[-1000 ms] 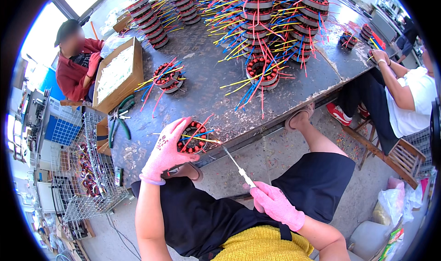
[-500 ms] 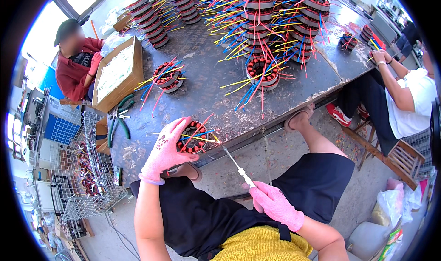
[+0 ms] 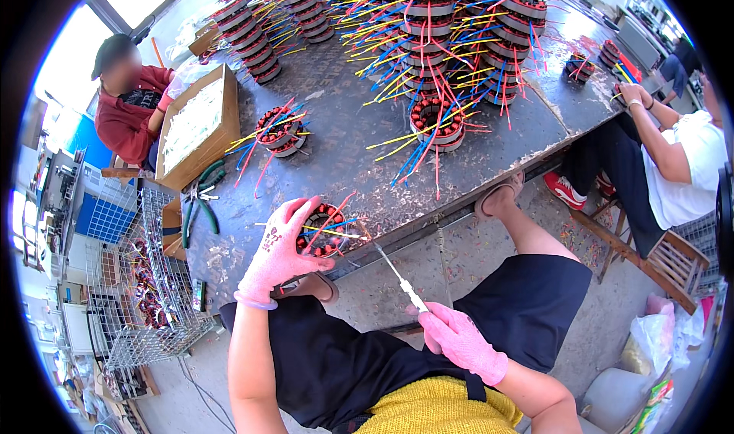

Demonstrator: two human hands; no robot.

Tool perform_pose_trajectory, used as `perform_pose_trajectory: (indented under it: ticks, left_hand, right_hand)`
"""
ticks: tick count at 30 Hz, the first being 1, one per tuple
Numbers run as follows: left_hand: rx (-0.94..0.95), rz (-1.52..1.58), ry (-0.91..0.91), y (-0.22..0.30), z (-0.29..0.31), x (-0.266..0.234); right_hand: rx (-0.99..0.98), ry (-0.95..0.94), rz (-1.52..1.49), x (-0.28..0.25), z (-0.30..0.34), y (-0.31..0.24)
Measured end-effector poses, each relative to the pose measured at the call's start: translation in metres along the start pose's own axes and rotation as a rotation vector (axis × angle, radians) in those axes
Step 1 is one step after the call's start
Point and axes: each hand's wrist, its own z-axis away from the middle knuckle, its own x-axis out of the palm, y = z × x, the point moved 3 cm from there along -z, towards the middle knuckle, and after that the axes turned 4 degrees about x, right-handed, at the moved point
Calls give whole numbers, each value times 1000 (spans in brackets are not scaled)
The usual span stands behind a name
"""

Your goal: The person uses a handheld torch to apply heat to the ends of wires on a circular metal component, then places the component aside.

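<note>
My left hand (image 3: pixel 284 252), in a pink work glove, grips the near-left side of a motor stator (image 3: pixel 339 238) at the table's front edge. The stator is a ring with red-insulated slots, and red, blue and yellow lead wires (image 3: pixel 336 223) stick out across it. My right hand (image 3: pixel 461 341), also gloved, is closed round the white handle of a slim torch-like tool (image 3: pixel 397 276). Its thin metal tip points up at the wire ends on the stator's right side. Whether the tip touches them is too small to tell.
Stacks of wired stators (image 3: pixel 428 33) crowd the table's far side. Two single stators (image 3: pixel 280 132) (image 3: pixel 436 122) stand nearer. Green-handled pliers (image 3: pixel 201 197) lie left, beside a cardboard box (image 3: pixel 200 128). One person sits at left, another at right. A wire basket (image 3: pixel 153 281) stands below left.
The bright orange glow at the tool's tip and wire ends has faded to a faint spark. The tip has drawn slightly down and right; my left hand keeps its grip on the stator.
</note>
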Motion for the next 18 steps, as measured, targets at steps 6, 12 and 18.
perform_pose_trajectory:
  ticks: [6, 12, 18]
  left_hand:
    - [128, -50, -16, -2, 1, -1]
    - [84, -59, -9, 4, 1, 0]
    - [132, -30, -14, 2, -1, -2]
  right_hand:
    - [-1, -13, -72, -2, 0, 8]
    - [2, -7, -59, -3, 2, 10]
    - [-20, -28, -145, -1, 1, 11]
